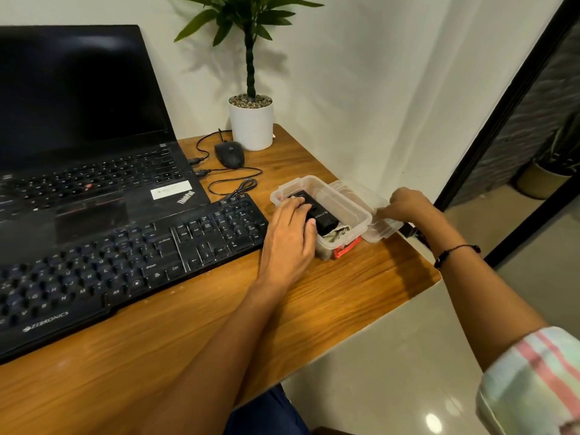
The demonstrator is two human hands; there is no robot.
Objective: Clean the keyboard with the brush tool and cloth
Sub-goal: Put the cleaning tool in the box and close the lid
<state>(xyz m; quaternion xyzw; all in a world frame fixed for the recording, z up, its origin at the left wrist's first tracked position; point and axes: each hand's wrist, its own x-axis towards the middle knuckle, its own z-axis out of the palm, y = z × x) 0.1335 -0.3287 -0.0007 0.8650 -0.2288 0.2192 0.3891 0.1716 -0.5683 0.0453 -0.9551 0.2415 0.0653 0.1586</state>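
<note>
A black Zebronics keyboard (125,259) lies on the wooden desk in front of the laptop. To its right stands an open clear plastic box (342,202) with a red latch. Inside it lie a black brush tool case (324,219) and a crumpled grey-green cloth (340,232). My left hand (290,233) reaches into the box and its fingers curl round the black case. My right hand (408,204) pinches the clear lid (381,229), which is folded back to the right of the box.
An open black ThinkPad laptop (94,171) sits behind the keyboard. A black mouse (229,153) with its cables and a white plant pot (251,124) stand at the back. The desk edge (436,274) runs close to the box on the right, with tiled floor beyond.
</note>
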